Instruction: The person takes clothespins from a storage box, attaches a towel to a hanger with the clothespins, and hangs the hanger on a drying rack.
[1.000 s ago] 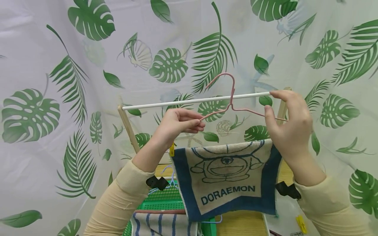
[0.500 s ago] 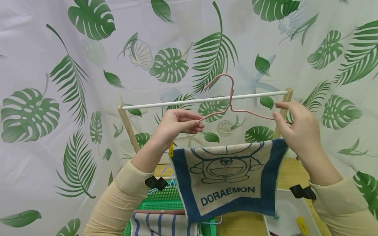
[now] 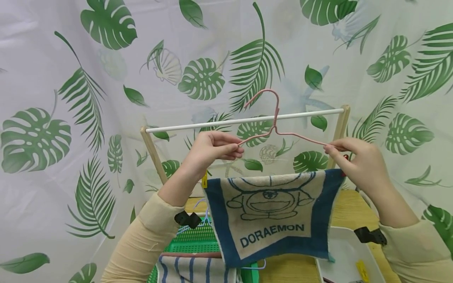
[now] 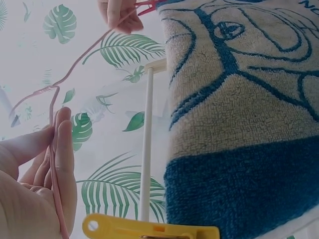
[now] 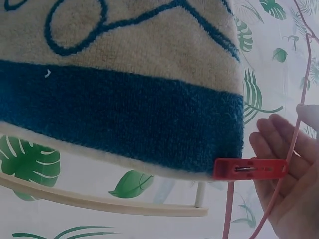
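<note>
Both hands hold up a pink wire hanger (image 3: pixel 275 118), its hook upward. My left hand (image 3: pixel 216 147) pinches its left shoulder between thumb and fingers. The right hand (image 3: pixel 359 157) pinches the other shoulder. From the hanger hangs a blue-bordered towel (image 3: pixel 272 220) with a cartoon figure and the word DORAEMON. A yellow clothespin (image 4: pixel 149 228) grips one top corner, near the left hand. At the opposite corner, a red clothespin (image 5: pixel 249 169) bites the blue border beside the right palm. The hanger's lower bar is mostly hidden by the towel.
Behind the hanger stands a drying rack with a white rod (image 3: pixel 212 123) and wooden posts (image 3: pixel 154 155). Below, a green basket (image 3: pixel 192 245) holds blue hangers; a striped towel (image 3: pixel 198 269) lies at it. A white tray (image 3: pixel 345 251) contains a yellow clothespin (image 3: pixel 361 270).
The right hand has come down from near the white rod and moved right, then pinched the hanger's right shoulder. The red clothespin now shows. The left hand has kept its hold.
</note>
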